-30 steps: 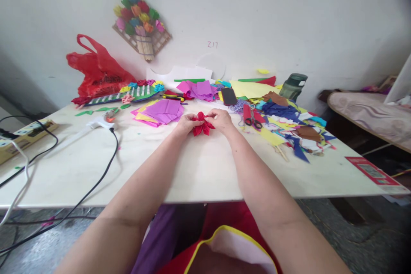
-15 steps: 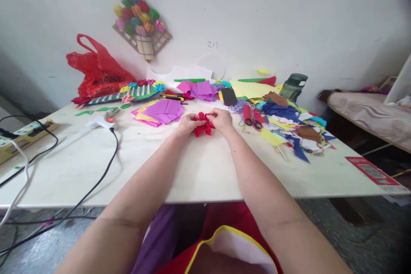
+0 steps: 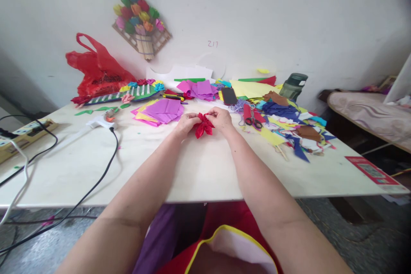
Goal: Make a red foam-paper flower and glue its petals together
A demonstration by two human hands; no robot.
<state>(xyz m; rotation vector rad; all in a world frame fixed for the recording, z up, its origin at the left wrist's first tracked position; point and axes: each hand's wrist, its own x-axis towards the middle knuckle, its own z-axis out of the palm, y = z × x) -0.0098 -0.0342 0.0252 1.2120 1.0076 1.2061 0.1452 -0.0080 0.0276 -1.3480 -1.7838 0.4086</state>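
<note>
A red folded paper flower (image 3: 203, 127) sits between both hands just above the white table (image 3: 199, 167). My left hand (image 3: 186, 122) pinches its left side with closed fingers. My right hand (image 3: 221, 120) pinches its top right petals. A stack of purple and pink paper squares (image 3: 162, 111) lies just behind the left hand. Red-handled scissors (image 3: 251, 116) lie to the right of the right hand.
A white glue gun (image 3: 96, 123) with a black cord (image 3: 96, 180) lies at left, by a power strip (image 3: 25, 132). A red plastic bag (image 3: 96, 70), a phone (image 3: 228, 96), a green jar (image 3: 293, 86) and coloured paper scraps (image 3: 289, 126) crowd the back and right.
Both hands have kept hold of the red flower and shifted their fingers slightly on its petals; the flower has turned a little. Nothing else has moved.
</note>
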